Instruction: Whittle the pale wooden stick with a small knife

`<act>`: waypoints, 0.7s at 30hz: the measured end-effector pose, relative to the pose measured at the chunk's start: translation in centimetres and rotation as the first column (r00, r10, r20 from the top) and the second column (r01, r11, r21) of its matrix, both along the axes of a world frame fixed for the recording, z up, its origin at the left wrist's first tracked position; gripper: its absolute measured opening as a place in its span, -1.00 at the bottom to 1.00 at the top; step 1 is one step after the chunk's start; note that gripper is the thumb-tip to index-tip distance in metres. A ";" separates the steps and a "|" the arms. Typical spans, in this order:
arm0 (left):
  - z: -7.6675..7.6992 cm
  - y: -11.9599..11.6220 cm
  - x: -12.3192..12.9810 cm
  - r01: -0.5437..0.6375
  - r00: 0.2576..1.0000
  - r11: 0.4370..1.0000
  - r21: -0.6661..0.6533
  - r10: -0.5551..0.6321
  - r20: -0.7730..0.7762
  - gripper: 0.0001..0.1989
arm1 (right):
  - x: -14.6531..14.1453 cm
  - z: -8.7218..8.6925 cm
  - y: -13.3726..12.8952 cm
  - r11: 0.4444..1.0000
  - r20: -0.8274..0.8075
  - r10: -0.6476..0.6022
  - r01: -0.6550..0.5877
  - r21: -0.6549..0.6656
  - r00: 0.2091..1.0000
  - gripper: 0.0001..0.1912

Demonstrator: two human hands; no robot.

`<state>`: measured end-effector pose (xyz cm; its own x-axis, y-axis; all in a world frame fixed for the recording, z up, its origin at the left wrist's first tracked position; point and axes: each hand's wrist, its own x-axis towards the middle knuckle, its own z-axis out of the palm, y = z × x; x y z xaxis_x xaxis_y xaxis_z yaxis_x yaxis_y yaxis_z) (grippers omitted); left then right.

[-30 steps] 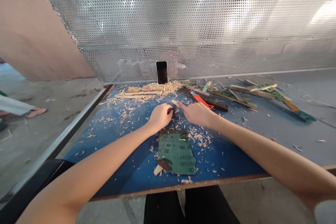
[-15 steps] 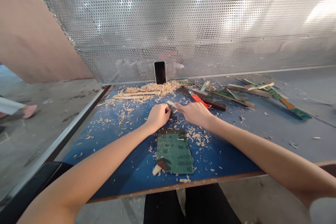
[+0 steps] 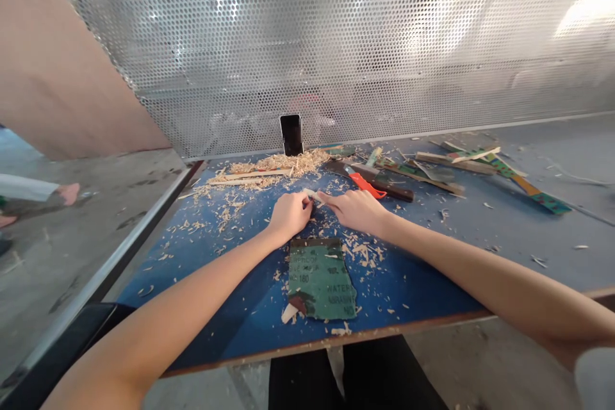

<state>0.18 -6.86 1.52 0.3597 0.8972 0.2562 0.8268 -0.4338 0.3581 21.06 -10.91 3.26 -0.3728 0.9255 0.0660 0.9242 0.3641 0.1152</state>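
Note:
Over the blue tabletop, my left hand (image 3: 289, 213) is closed with its thumb and fingers pinched around the near side of a small pale wooden piece (image 3: 313, 195). My right hand (image 3: 359, 209) grips the same piece from the other side, its fingertips close to my left thumb. Some of the piece is hidden by my fingers. Nearer to me lies a torn green sheet of sandpaper (image 3: 321, 285), its printed back facing up. Beyond my right hand are an orange-handled cutter (image 3: 366, 185) and a cleaver-like blade with a dark wooden handle (image 3: 398, 191).
A phone (image 3: 291, 134) stands upright behind a heap of wood shavings (image 3: 307, 161). Painted wooden strips (image 3: 521, 180) lie at the right. A perforated metal screen (image 3: 336, 57) closes off the back. Another person's foot (image 3: 70, 193) shows on the floor at left.
My hands stay together, with the pale wooden piece turned slightly between them. The other person's foot has moved to the right. The view has shifted a little.

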 end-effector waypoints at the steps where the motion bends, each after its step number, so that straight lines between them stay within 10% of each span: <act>1: 0.0 0.0 0.0 -0.001 1.000 1.000 0.000 0.001 0.000 -0.75 | 0.0 0.0 0.0 1.000 -0.003 -0.002 0.002 0.004 1.000 -0.34; 14: 0.4 -0.3 0.0 -0.004 1.000 1.000 -0.022 0.004 -0.022 -0.76 | 1.8 -0.1 1.6 0.996 -0.007 -0.093 0.093 0.010 0.996 -0.36; 21: 0.2 -0.5 0.0 -0.050 0.998 0.997 -0.054 0.047 -0.051 -0.73 | 2.0 1.5 1.5 0.995 -0.327 -0.092 0.096 -0.006 0.940 -0.50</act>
